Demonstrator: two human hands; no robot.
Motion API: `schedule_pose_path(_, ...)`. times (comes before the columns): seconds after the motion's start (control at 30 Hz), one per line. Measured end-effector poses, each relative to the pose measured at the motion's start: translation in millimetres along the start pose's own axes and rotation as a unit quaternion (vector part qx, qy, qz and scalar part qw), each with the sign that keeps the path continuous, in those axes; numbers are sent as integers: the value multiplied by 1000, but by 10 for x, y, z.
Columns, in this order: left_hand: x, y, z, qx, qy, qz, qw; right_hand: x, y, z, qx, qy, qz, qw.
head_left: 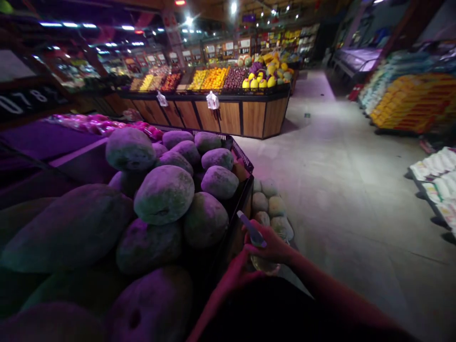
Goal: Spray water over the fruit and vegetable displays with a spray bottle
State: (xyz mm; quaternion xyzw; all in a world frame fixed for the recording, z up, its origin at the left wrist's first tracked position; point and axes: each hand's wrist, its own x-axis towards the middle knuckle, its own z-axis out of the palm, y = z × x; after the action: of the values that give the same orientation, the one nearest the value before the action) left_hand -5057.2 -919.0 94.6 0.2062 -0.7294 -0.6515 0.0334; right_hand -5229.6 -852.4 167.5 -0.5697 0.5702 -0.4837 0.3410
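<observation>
Beside the dark bin's edge [243, 156]: what looks like a spray bottle [252, 231], held low before the person, its pale-tipped head slanting up toward the left.
Right hand [271, 242]: fingers curled around the bottle just below its head.
Left hand [242, 267]: against the bottle's lower part; whether it closes around it cannot be told in the dim light.
Bin contents: large gourds [164, 194], heaped, under purplish light.
Floor beside bin: paler melons [277, 206], clustered just beyond the hands.
Background: wood-panelled fruit stand [253, 118]; stacked orange bags [409, 104] at right.
</observation>
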Motion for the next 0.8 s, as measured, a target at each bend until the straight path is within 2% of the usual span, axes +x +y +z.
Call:
schedule_pose_path(0.13, -326, -208, 34, -22, -10, -28, 999, -362, -35, 135, 41, 37, 14, 998)
schedule_pose_path(0.23, -535, -488, 45, 16, 9, -93, 996, -641, -109, 77, 38, 66, 9, 997)
schedule_pose_path(0.33, -681, -805, 90, 69, 29, -155, 985, -983, -173, -136, 17, 117, 6, 993)
schedule_pose_path(0.4, -717, -953, 157, 108, 14, -185, 977, -1261, -163, -353, -1, 166, 14, 986)
schedule_pose_path(0.47, -676, -992, 259, 149, -14, -198, 969, -1578, -101, -611, -23, 218, 28, 975)
schedule_pose_path(0.53, -530, -898, 404, 179, -29, -197, 964, -1927, -4, -895, -44, 263, 48, 963)
schedule_pose_path(0.6, -268, -693, 591, 194, -22, -188, 963, -2311, 105, -1197, -72, 309, 73, 945)
schedule_pose_path(0.73, 557, -223, 1053, 223, 57, -169, 958, -3175, 299, -1839, -152, 402, 121, 895)
schedule_pose_path(0.8, 1019, -100, 1331, 218, 71, -163, 960, -3603, 366, -2152, -184, 437, 146, 868)
